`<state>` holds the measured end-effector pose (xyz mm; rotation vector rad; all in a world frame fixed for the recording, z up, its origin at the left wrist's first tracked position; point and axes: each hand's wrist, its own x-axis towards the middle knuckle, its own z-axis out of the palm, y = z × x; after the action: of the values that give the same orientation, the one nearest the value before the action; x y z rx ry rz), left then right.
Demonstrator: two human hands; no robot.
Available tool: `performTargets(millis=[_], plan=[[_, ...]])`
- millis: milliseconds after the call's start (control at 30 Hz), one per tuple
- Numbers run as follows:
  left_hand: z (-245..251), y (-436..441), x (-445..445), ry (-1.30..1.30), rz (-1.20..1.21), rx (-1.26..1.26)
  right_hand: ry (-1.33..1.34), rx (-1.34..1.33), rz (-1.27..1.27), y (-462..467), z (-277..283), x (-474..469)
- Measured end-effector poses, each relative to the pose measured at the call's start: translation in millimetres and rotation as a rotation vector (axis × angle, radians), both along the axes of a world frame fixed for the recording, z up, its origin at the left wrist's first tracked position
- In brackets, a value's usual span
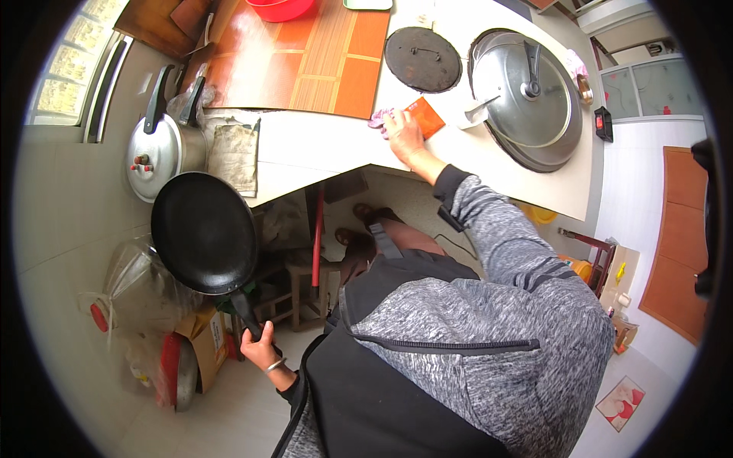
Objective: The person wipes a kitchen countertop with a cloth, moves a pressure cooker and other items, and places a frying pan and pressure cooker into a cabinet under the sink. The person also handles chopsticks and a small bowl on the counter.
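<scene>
My left hand (262,346) grips the handle of a black frying pan (205,233), held off the counter with its dark inside facing up. On the white countertop (309,137), my right hand (405,134) closes over a bunched pink-and-white cloth (378,118), part of which is hidden under the fingers. Right beside that hand lies an orange packet (425,117) bearing writing. A white scoop or spatula (474,116) rests farther right, against the rim of a large lidded wok (529,97).
A round iron stove cover (423,59) sits behind the packet. To the left stand a pressure cooker (154,157) and a folded rag (233,157). A wood-patterned board (303,63) carries a red basin (280,8). Below are a wooden stool (300,292) and a cardboard box (207,346).
</scene>
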<state>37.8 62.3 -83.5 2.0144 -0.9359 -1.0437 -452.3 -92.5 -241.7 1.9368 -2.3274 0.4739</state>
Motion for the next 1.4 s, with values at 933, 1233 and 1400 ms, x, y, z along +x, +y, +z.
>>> performTargets(millis=[933,1233,1400], plan=[[19,-47,-44,-0.070,-0.135,0.019,-0.046,0.025,0.246,76,2,-27],[20,-42,-69,-0.136,-0.140,0.026,-0.039,-0.002,0.214,28,-11,-13],[15,-49,-68,-0.180,-0.228,0.041,-0.001,-0.035,0.207,19,-9,-15]])
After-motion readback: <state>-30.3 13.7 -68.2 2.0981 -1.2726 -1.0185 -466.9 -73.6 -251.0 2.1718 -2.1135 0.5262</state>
